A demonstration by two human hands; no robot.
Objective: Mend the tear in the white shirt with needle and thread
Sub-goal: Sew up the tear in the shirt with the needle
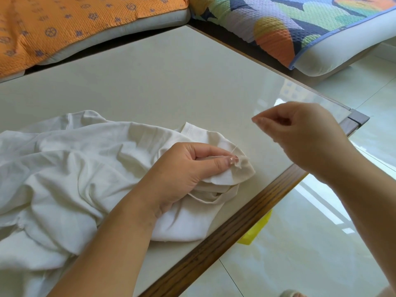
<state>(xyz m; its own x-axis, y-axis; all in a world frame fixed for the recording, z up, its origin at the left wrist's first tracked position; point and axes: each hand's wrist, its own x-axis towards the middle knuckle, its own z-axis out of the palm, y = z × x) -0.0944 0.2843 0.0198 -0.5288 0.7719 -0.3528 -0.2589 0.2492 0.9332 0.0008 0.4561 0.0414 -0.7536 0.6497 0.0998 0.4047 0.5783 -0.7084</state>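
The white shirt (70, 168) lies crumpled across the left and middle of the table. My left hand (188, 174) pinches a fold of it between thumb and forefinger, beside a puckered stitched spot (239, 162). A short white thread (234, 150) rises from that spot. My right hand (300, 136) hovers to the right, above the table, with thumb and forefinger pinched together and the other fingers curled. The needle is too small to make out in that pinch.
The glossy cream table (171, 82) has a dark wooden edge (235, 228) running diagonally at the right. Orange cushion (64, 24) and multicoloured cushion (300, 24) lie behind it. A yellow object (255, 232) sits under the table edge on the tiled floor (300, 243).
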